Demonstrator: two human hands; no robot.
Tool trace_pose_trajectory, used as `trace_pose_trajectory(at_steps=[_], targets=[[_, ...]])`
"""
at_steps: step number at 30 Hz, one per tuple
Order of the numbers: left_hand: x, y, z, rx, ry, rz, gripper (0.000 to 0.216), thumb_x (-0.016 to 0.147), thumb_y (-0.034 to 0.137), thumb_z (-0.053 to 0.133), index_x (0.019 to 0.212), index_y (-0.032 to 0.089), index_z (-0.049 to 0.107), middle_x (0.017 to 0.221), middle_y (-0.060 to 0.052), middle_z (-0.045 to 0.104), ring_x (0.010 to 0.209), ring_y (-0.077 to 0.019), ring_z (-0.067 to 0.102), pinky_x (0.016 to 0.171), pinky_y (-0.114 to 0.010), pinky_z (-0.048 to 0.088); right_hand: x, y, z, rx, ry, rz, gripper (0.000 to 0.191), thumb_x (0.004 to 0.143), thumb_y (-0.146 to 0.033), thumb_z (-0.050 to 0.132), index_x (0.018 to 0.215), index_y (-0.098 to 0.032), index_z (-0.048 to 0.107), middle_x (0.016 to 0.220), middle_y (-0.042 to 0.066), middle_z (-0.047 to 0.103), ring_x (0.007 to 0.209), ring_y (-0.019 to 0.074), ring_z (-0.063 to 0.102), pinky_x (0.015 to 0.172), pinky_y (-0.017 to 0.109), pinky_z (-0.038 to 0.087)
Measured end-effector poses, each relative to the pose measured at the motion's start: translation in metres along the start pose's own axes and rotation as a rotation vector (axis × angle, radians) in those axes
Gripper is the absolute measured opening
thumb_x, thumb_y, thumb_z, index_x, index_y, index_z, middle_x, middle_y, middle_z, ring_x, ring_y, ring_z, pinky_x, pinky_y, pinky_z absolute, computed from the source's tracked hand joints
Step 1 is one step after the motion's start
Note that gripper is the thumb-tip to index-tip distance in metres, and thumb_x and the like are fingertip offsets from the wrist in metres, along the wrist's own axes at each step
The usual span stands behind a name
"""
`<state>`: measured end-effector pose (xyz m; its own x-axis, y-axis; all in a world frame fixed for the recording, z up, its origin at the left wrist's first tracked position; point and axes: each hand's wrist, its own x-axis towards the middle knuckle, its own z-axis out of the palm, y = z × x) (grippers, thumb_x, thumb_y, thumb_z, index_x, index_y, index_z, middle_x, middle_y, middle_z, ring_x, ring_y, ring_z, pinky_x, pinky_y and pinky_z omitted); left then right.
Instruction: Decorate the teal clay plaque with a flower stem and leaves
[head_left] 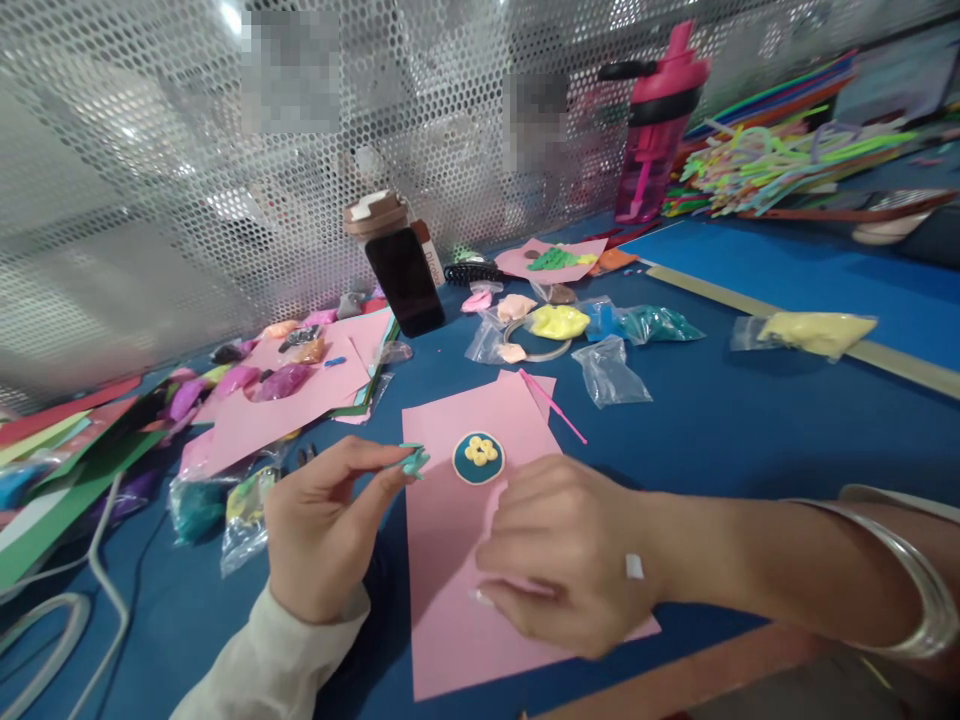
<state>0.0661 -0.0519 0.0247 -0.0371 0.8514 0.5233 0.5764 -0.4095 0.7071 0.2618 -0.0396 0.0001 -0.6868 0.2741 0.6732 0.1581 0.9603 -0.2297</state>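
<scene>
Between the thumb and fingertips of my left hand [322, 530] is a small piece of teal clay [414, 461], pinched just off the left edge of a pink paper sheet [442, 620]. My right hand [555, 555] is over the sheet with its fingers curled in; whatever they may hold is hidden. Between the hands, a round dark teal disc [459, 462] with a pale rim lies on the sheet, with a yellow flower shape [481, 451] of several small rounded pieces at its middle. A thin pink stick tool [553, 407] lies across the sheet's upper right corner.
A phone [409, 282] leans on a brown-lidded cup [375, 212]. Bagged clay [660, 325] and yellow clay [559, 322] lie beyond the sheet. Coloured papers and clay [285, 380] crowd the left, near a white cable [101, 540]. A pink bottle [656, 130] stands before the perforated metal screen [450, 110].
</scene>
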Motion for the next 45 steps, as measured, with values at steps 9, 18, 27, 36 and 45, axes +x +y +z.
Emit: trace_pose_trajectory(at_steps=[9,18,27,36,45], targets=[[-0.001,-0.006,0.004,0.066,-0.142,0.072,0.013,0.073,0.02,0.059,0.086,0.019,0.061,0.081,-0.002,0.063,0.073,-0.0133,0.058,0.068,-0.024,0.048,0.009,0.096,-0.034,-0.434,0.315,0.471,0.021,0.075,-0.019,0.047,0.085,-0.014,0.065,0.092,0.007,0.066,0.088,0.0212,0.059,0.077,0.033,0.045],[0.002,-0.006,-0.001,0.241,-0.145,0.164,0.018,0.078,0.025,0.054,0.092,0.02,0.063,0.085,-0.003,0.066,0.075,-0.0143,0.061,0.068,-0.024,0.048,-0.007,0.128,-0.043,-0.663,0.05,0.77,0.037,0.071,-0.026,0.052,0.105,-0.011,0.057,0.112,0.014,0.055,0.102,0.0301,0.049,0.08,0.043,0.041],[0.005,-0.01,-0.006,0.282,-0.065,0.149,0.015,0.077,0.028,0.055,0.086,0.019,0.064,0.082,-0.002,0.067,0.075,-0.0153,0.062,0.07,-0.025,0.049,-0.015,0.139,-0.047,-0.596,-0.015,0.826,0.033,0.068,-0.023,0.053,0.099,-0.017,0.06,0.09,0.01,0.064,0.079,0.0256,0.059,0.065,0.037,0.045],[0.012,-0.016,-0.006,0.35,-0.174,0.191,0.024,0.082,0.028,0.047,0.093,0.017,0.065,0.083,-0.005,0.066,0.071,-0.0151,0.061,0.063,-0.023,0.045,-0.014,0.134,-0.083,-0.477,0.2,0.752,0.034,0.075,-0.027,0.051,0.101,-0.008,0.061,0.099,0.012,0.064,0.092,0.0224,0.058,0.082,0.032,0.045],[0.015,-0.025,-0.003,0.395,-0.186,0.172,0.028,0.081,0.024,0.044,0.103,0.016,0.059,0.093,-0.007,0.067,0.084,-0.0181,0.062,0.074,-0.027,0.048,-0.051,0.161,-0.112,-0.421,-0.011,0.901,0.025,0.065,-0.02,0.057,0.088,-0.018,0.068,0.092,0.007,0.067,0.084,0.0252,0.061,0.075,0.039,0.048]])
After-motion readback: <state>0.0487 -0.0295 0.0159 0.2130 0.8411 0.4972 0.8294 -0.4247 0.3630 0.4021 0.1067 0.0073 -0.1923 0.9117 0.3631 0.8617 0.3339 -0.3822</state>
